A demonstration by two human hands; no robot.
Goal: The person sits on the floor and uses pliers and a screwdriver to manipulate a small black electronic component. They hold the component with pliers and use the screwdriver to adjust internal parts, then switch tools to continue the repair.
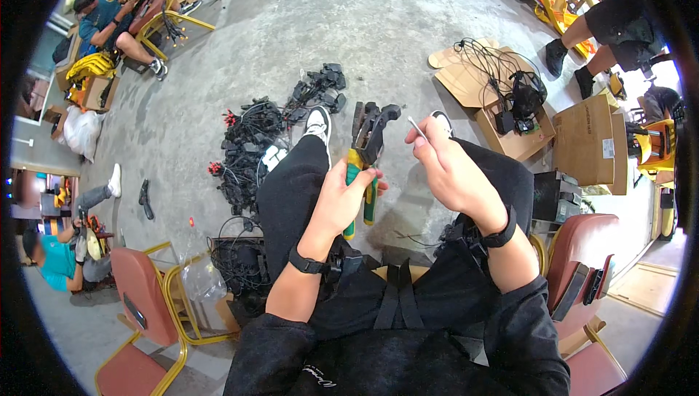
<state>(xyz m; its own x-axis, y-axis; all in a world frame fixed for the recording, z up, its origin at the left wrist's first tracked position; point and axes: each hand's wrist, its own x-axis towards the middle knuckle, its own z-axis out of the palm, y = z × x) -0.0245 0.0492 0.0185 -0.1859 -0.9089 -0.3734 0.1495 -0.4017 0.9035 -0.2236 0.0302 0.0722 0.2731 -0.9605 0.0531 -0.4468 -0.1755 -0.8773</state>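
My left hand (341, 198) is closed around a pair of pliers with green-and-yellow handles (370, 207), between my knees. A black jointed part (374, 134) stands just above that hand, against the tool's head; whether the jaws grip it or my fingers do, I cannot tell. To the right, my right hand (459, 174) pinches a thin metal rod (416, 128), its tip pointing up and left toward the black part but apart from it. The rod's other end is hidden in my fist.
Black cables and connectors (251, 141) lie heaped beside my left foot. An open cardboard box (510, 145) with a cable coil stands ahead right, near a taller carton (586, 141). Red chairs (145, 294) flank me. A seated person (105, 21) works far left; another person stands far right.
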